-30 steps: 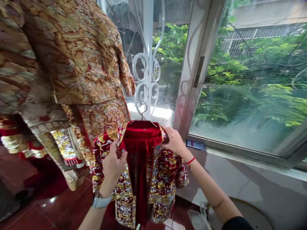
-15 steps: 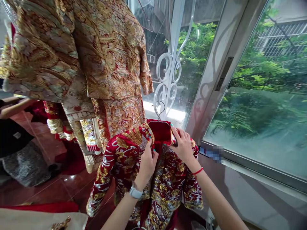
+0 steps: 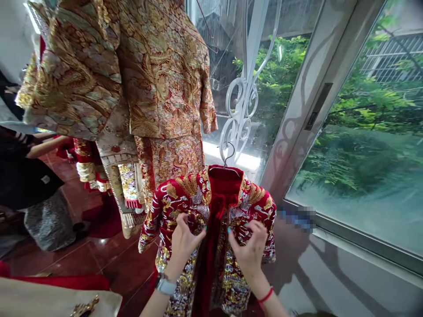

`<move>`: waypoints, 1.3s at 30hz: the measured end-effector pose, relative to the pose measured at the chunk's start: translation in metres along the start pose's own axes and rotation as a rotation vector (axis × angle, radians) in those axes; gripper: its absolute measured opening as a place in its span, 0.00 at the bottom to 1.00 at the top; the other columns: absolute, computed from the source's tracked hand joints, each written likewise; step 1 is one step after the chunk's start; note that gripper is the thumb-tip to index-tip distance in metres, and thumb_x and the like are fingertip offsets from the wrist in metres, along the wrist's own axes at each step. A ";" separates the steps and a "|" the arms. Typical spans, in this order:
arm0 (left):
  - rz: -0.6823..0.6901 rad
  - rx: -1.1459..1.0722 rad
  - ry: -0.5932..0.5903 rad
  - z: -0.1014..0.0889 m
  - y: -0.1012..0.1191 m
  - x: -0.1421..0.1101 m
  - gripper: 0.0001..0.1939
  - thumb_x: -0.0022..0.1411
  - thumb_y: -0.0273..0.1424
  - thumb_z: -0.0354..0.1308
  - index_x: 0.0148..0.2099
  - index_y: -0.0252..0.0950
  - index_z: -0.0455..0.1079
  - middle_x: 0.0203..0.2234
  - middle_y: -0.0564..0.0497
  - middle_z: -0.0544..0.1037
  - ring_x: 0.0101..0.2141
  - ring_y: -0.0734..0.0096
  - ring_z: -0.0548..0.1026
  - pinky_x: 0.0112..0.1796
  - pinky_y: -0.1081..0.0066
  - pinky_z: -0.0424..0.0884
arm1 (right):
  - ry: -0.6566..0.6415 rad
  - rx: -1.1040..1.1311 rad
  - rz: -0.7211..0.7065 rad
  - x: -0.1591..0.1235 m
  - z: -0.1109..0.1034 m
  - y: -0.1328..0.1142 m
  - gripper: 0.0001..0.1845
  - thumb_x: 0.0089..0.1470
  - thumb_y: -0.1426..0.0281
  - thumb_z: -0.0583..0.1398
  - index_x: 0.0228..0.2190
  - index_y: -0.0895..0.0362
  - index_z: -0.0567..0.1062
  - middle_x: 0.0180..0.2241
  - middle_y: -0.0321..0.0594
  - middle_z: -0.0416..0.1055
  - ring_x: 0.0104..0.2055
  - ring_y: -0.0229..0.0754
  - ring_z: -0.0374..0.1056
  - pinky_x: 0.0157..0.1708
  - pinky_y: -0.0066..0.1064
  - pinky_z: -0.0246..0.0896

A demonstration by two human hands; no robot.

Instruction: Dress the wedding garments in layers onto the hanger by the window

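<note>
A red jacket (image 3: 185, 187), thickly embroidered in gold and silver, hangs on a metal hanger (image 3: 228, 156) in front of me. Its front is parted, showing the red velvet lining (image 3: 218, 211). My left hand (image 3: 185, 240) is at the left front panel, thumb and fingers apart, gripping nothing that I can see. Over the right panel is my right hand (image 3: 250, 246), its thumb also spread from its bent fingers. Whether either hand touches the cloth, I cannot tell. A watch is on my left wrist and a red cord on my right.
Large gold embroidered garments (image 3: 165, 83) hang at the left, close to the jacket. White scrolled ironwork (image 3: 236, 99) stands before the window (image 3: 363, 176). A person in dark clothing (image 3: 29, 171) is at far left. A gold ornament (image 3: 85, 306) lies on a pale surface (image 3: 39, 297) at lower left.
Both hands have let go of the jacket's collar and come down to the chest panels. The collar now stands uncovered on the hanger, and the view has shifted slightly left.
</note>
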State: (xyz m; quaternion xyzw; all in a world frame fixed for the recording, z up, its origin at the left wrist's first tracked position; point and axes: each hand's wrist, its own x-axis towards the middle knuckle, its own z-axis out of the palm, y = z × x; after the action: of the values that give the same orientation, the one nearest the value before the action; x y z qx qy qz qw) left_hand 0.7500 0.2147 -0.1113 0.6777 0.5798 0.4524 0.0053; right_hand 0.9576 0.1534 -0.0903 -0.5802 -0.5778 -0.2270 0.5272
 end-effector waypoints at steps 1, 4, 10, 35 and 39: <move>-0.029 0.056 -0.017 0.008 -0.004 -0.007 0.33 0.53 0.44 0.60 0.54 0.28 0.56 0.41 0.36 0.74 0.37 0.52 0.78 0.34 0.60 0.75 | -0.045 -0.041 0.049 -0.019 0.009 -0.001 0.18 0.57 0.61 0.61 0.44 0.57 0.64 0.41 0.49 0.67 0.47 0.54 0.64 0.47 0.47 0.61; -0.020 0.175 -0.079 0.029 -0.004 -0.023 0.28 0.51 0.44 0.61 0.48 0.30 0.61 0.41 0.35 0.75 0.43 0.46 0.77 0.40 0.56 0.73 | -0.230 -0.170 0.203 -0.056 0.040 0.003 0.13 0.58 0.62 0.59 0.39 0.58 0.64 0.36 0.48 0.69 0.40 0.53 0.68 0.39 0.41 0.61; -0.076 0.248 -0.101 0.042 -0.002 -0.033 0.20 0.56 0.38 0.56 0.47 0.29 0.65 0.38 0.37 0.76 0.39 0.51 0.78 0.39 0.59 0.73 | -0.592 -0.267 0.389 -0.053 0.054 0.028 0.07 0.61 0.66 0.57 0.35 0.58 0.70 0.29 0.43 0.74 0.32 0.47 0.73 0.32 0.32 0.57; -0.104 -0.246 -0.557 0.029 0.033 -0.058 0.24 0.62 0.29 0.45 0.59 0.25 0.64 0.32 0.38 0.80 0.33 0.55 0.78 0.37 0.60 0.71 | -0.944 -0.081 0.071 -0.037 0.015 -0.018 0.12 0.58 0.80 0.53 0.38 0.59 0.75 0.35 0.46 0.77 0.36 0.46 0.75 0.33 0.32 0.63; -0.190 -0.392 -0.507 0.038 0.031 -0.060 0.23 0.60 0.29 0.49 0.56 0.27 0.65 0.33 0.39 0.78 0.32 0.57 0.77 0.38 0.60 0.70 | -0.787 0.024 0.153 -0.053 0.023 -0.014 0.11 0.60 0.78 0.53 0.39 0.58 0.74 0.36 0.44 0.77 0.35 0.45 0.75 0.33 0.31 0.64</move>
State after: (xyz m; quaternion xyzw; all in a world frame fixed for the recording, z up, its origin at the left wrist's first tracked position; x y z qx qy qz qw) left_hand 0.8026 0.1767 -0.1534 0.6976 0.5226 0.3699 0.3216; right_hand 0.9242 0.1474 -0.1396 -0.6581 -0.6934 0.0592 0.2876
